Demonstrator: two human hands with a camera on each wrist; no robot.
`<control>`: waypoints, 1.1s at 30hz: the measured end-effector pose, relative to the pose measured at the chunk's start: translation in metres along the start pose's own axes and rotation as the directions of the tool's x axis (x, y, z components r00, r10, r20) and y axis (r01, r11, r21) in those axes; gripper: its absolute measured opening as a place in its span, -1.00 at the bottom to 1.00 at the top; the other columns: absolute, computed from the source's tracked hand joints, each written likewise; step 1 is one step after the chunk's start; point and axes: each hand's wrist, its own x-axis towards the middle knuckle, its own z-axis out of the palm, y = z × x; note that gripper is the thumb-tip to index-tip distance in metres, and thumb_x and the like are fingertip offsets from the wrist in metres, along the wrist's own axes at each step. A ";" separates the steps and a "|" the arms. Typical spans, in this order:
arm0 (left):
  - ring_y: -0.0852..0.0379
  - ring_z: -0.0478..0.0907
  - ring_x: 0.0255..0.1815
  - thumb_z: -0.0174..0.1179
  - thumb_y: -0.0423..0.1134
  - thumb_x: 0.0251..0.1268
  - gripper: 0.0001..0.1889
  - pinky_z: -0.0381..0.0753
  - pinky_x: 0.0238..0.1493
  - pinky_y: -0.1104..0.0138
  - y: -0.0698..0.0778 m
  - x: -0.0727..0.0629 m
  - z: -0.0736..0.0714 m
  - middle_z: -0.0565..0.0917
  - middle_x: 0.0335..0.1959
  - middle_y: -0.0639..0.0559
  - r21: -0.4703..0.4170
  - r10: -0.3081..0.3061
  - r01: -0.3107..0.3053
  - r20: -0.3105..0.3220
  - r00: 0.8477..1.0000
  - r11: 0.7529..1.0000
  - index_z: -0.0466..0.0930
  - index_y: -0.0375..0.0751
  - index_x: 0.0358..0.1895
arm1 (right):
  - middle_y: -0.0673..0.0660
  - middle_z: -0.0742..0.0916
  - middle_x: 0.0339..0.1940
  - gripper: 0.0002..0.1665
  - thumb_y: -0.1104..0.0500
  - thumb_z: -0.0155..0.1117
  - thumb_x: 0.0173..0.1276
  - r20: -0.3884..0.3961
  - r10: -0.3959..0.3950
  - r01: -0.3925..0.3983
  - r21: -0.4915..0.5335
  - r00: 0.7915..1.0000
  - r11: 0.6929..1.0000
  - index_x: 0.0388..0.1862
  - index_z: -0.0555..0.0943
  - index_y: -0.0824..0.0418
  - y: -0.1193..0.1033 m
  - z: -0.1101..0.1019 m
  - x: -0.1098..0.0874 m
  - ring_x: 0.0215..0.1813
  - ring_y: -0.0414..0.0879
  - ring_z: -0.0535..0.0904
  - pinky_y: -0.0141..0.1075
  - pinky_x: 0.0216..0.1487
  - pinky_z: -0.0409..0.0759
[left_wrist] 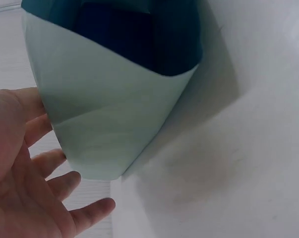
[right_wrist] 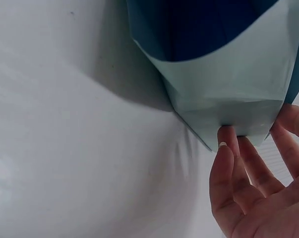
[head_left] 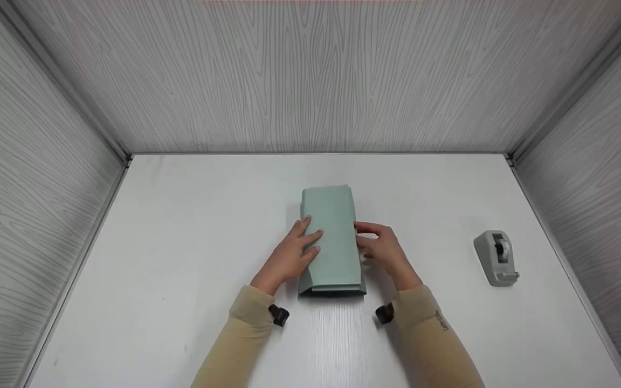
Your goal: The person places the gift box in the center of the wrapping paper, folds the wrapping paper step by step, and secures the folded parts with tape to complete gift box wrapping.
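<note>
A sheet of pale green paper (head_left: pixel 330 237) is wrapped around a dark blue, box-like thing (left_wrist: pixel 117 32) on the white table. Its near end gapes in both wrist views, and the blue shows inside. My left hand (head_left: pixel 287 256) lies along the paper's left edge, fingers spread and some fingertips on its top face. From the other side, my right hand (head_left: pixel 387 249) touches the paper's right edge with its fingertips. In the right wrist view, those fingers (right_wrist: pixel 258 168) meet the paper's side wall and are slightly bent.
A grey tape dispenser (head_left: pixel 496 258) with a roll of tape stands on the table's right side. Grey wood-grain panels (head_left: pixel 310 81) close off the back and both sides of the white tabletop (head_left: pixel 192 215).
</note>
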 end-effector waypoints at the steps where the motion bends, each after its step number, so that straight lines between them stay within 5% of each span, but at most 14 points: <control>1: -0.08 -0.16 0.57 0.04 -0.05 0.52 -0.50 0.08 0.45 0.05 0.000 0.000 0.000 0.00 0.58 -0.03 0.003 0.012 -0.012 0.009 1.000 1.000 0.35 -0.05 0.44 | 0.13 0.61 0.17 -0.51 0.19 0.31 0.32 0.001 0.001 -0.001 -0.002 1.000 1.000 0.25 0.60 0.10 0.000 0.000 0.000 -0.12 -0.01 0.62 -0.05 -0.09 0.62; 17: 0.00 -0.18 0.58 0.03 -0.06 0.53 -0.51 0.05 0.46 0.08 0.001 0.002 -0.004 0.05 0.57 0.04 0.069 0.071 -0.075 0.064 0.995 0.995 0.34 -0.02 0.45 | 0.12 0.62 0.15 -0.49 0.14 0.33 0.30 -0.002 0.028 -0.028 -0.007 1.000 1.000 0.25 0.61 0.10 -0.003 0.000 0.000 -0.23 -0.01 0.65 -0.06 -0.14 0.62; 33: -0.05 -0.14 0.57 0.01 -0.09 0.54 -0.53 0.07 0.45 0.07 0.001 0.001 0.001 0.11 0.55 -0.01 0.095 0.121 -0.122 0.018 0.992 0.988 0.36 -0.10 0.43 | 0.12 0.61 0.17 -0.51 0.12 0.33 0.31 -0.009 0.022 -0.023 -0.031 1.000 0.999 0.24 0.61 0.10 -0.001 0.002 0.001 -0.18 0.00 0.65 -0.03 -0.09 0.61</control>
